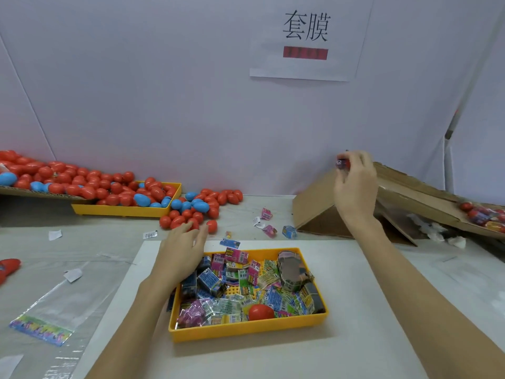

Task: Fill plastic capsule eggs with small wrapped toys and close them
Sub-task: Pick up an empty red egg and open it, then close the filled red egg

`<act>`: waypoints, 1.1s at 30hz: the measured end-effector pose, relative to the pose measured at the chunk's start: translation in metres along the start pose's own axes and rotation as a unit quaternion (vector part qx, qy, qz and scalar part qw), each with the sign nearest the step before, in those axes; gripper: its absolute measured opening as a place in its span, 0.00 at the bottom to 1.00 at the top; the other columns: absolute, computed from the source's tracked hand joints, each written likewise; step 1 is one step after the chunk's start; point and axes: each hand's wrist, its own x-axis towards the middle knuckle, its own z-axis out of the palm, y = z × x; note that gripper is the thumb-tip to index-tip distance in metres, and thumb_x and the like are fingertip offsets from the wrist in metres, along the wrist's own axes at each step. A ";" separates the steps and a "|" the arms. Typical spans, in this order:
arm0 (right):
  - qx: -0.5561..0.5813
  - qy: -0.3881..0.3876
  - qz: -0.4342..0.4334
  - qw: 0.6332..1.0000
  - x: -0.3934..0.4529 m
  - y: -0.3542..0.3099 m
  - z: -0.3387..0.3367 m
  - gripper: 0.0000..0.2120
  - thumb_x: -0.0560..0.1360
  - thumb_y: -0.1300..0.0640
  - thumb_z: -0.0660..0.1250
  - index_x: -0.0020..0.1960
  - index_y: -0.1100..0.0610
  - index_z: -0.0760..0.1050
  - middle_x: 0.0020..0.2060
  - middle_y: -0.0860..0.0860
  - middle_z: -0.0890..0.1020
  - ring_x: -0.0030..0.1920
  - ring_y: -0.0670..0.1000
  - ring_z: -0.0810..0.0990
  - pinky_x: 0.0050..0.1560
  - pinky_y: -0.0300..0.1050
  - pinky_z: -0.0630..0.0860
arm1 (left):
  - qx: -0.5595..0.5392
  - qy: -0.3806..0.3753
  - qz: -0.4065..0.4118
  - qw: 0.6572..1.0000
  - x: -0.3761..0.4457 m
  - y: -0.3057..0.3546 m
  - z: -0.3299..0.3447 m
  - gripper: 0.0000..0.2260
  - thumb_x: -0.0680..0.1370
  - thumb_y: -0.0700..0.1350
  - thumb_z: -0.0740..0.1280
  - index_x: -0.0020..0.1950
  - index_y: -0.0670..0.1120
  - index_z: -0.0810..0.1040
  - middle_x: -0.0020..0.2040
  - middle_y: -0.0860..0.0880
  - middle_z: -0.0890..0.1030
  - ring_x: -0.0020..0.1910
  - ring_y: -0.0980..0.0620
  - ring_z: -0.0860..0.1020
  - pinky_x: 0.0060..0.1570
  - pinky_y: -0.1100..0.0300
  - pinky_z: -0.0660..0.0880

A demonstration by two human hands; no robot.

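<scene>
An orange tray [246,330] in front of me holds several small wrapped toys [240,283] and one red egg [261,311]. My left hand [183,250] reaches past the tray's left corner, fingers spread, its tips at a pile of red and blue capsule eggs [196,212] on the table. My right hand [355,184] is raised at the right above a cardboard box, fingers closed on a filled egg [343,163] with a printed wrap.
A second orange tray [123,210] at the back left overflows with red and blue eggs, next to a cardboard sheet [41,194] full of them. The cardboard box [396,203] at right holds finished eggs [483,214]. Loose toys [269,231] and clear bags [54,302] lie on the table.
</scene>
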 end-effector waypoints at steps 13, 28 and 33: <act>0.037 -0.160 -0.077 0.983 -0.080 -0.028 0.018 0.14 0.81 0.69 0.63 0.62 0.61 0.82 0.66 0.56 0.82 0.70 0.55 0.77 0.75 0.51 0.70 | -0.007 -0.001 -0.080 0.997 0.001 0.000 0.001 0.26 0.86 0.60 0.52 0.62 0.45 0.83 0.81 0.41 0.61 0.77 0.38 0.62 0.74 0.41 0.60; 0.125 -0.251 -0.055 0.958 -0.136 -0.036 0.012 0.11 0.82 0.62 0.66 0.58 0.53 0.84 0.55 0.48 0.86 0.55 0.48 0.81 0.56 0.47 0.80 | -0.007 -0.048 -0.066 0.997 0.009 -0.006 0.003 0.27 0.85 0.61 0.51 0.46 0.48 0.84 0.78 0.38 0.63 0.79 0.42 0.57 0.76 0.47 0.55; 0.141 -0.242 -0.053 0.959 -0.136 -0.040 0.008 0.11 0.82 0.62 0.66 0.58 0.51 0.84 0.53 0.45 0.86 0.51 0.40 0.78 0.51 0.29 0.73 | 0.008 0.024 -0.006 1.000 0.001 0.000 -0.001 0.21 0.86 0.56 0.57 0.59 0.44 0.85 0.67 0.40 0.73 0.69 0.41 0.67 0.69 0.48 0.64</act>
